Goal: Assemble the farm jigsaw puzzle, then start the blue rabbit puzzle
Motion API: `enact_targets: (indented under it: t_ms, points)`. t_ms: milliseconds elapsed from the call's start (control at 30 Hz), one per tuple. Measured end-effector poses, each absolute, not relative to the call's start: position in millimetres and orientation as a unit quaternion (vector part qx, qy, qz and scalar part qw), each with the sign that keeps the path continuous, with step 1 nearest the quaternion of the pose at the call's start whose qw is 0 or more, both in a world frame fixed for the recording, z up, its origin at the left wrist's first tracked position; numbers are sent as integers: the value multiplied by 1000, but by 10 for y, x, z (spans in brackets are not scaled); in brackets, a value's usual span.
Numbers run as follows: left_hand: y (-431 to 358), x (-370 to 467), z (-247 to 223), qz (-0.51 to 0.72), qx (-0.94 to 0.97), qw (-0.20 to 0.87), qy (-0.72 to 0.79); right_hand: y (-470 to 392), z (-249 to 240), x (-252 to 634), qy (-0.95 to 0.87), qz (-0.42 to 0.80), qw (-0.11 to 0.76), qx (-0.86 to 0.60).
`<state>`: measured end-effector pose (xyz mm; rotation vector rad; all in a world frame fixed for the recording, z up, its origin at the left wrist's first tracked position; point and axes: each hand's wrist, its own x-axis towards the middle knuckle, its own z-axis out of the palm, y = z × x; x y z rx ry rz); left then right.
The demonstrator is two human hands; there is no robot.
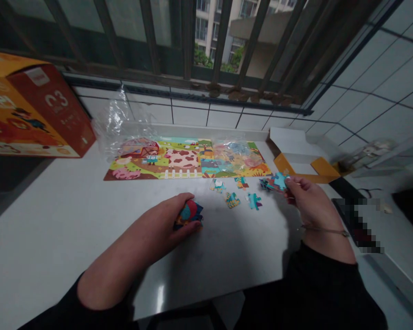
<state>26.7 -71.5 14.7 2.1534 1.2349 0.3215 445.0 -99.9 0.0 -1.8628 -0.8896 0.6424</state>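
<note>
My left hand (pixel 174 217) is wrapped around a stack of puzzle pieces (pixel 188 211) over the middle of the white counter. To the right, my right hand (pixel 301 190) pinches a light blue puzzle piece (pixel 280 180). Darker pieces (pixel 266 184) show just left of it; whether they are held too I cannot tell. Between the hands lie several loose pieces, among them a yellow patterned one (pixel 232 200), a blue one (pixel 254 201) and one with a white shape (pixel 218 185). Behind them lies a long farm picture (pixel 182 158).
Clear plastic wrap (pixel 115 117) stands at the back left, and more (pixel 232 153) covers part of the picture. A large orange and red box (pixel 51 110) is at the far left. An opened orange and white box (pixel 301 160) sits at the back right, below the barred window (pixel 189 41).
</note>
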Motion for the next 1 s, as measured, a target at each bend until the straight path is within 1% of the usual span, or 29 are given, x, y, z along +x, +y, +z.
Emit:
enact_targets:
  t_ms: [67, 200, 333, 500, 700, 833, 933, 1000]
  points:
    - [-704, 271, 150, 119, 818, 310, 470, -1064, -83, 4704, -344, 236, 418, -807]
    - [-691, 285, 158, 100, 823, 299, 472, -1105, -252, 4820, -373, 279, 316, -827]
    - [-697, 312, 205, 106, 824, 298, 471, -1062, -281, 4753, -434, 187, 231, -850]
    - [-695, 322, 240, 112, 823, 297, 470, -1062, -161, 4782, -403, 132, 232, -876]
    - [-693, 317, 217, 113, 822, 297, 473, -1075, -230, 4872, -385, 5, 170, -907]
    - [-693, 314, 207, 106, 822, 299, 473, -1059, -310, 4907, -377, 6, 155, -913]
    - [-694, 311, 212, 105, 822, 298, 473, -1049, -275, 4926, -367, -1, 156, -917]
    - [-696, 313, 223, 104, 822, 301, 472, -1049, -233, 4942, -363, 2, 130, -923]
